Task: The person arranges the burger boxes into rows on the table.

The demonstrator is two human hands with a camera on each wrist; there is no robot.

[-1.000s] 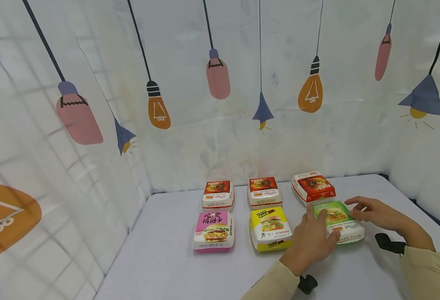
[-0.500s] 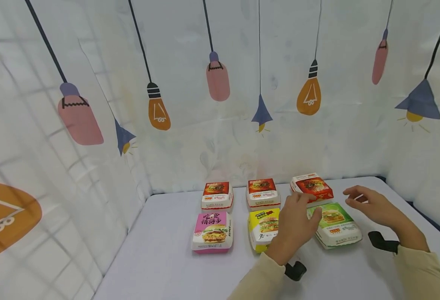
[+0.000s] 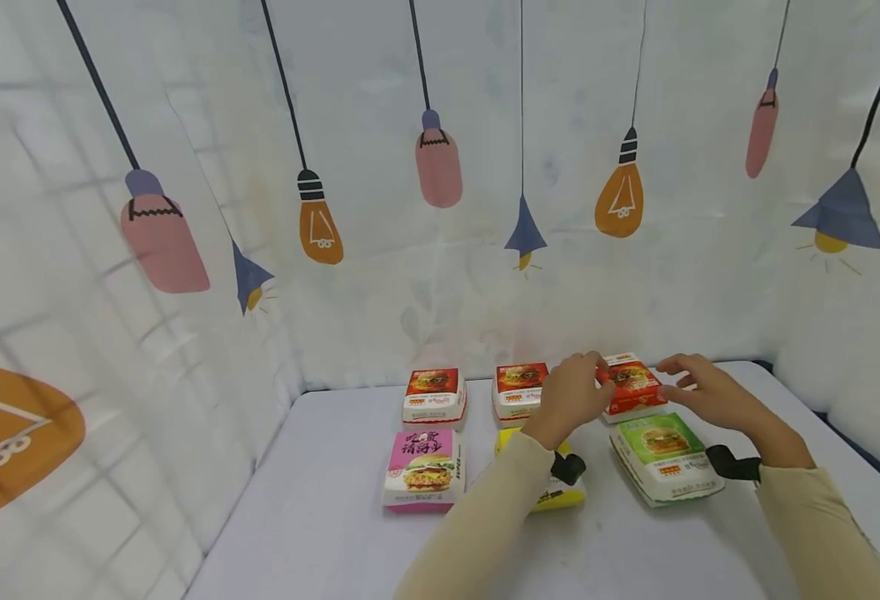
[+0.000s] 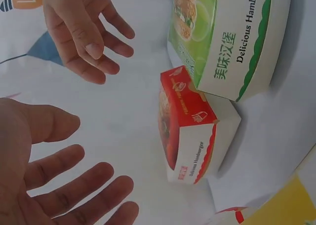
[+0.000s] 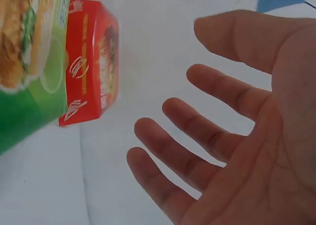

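Note:
A red-and-white hamburger box (image 3: 632, 387) stands at the back right of the table, turned at an angle. My left hand (image 3: 569, 396) is at its left side and partly covers it, while my right hand (image 3: 713, 398) is at its right, fingertips close to its edge. Both wrist views show the left hand (image 4: 64, 175) and right hand (image 5: 237, 116) with fingers spread and nothing between them. In front of the red box lies a green hamburger box (image 3: 665, 458), under and between the forearms.
Two more red-and-white boxes (image 3: 434, 396) (image 3: 517, 392) stand along the back. A pink box (image 3: 425, 471) is at front left. The left sleeve (image 3: 477, 533) hides much of a yellow box (image 3: 560, 500). Behind the white table (image 3: 320, 500) hangs a lamp-patterned curtain (image 3: 380, 317).
Both hands have left the green box and moved back and left to either side of the back-right red box. The green box stays in its place.

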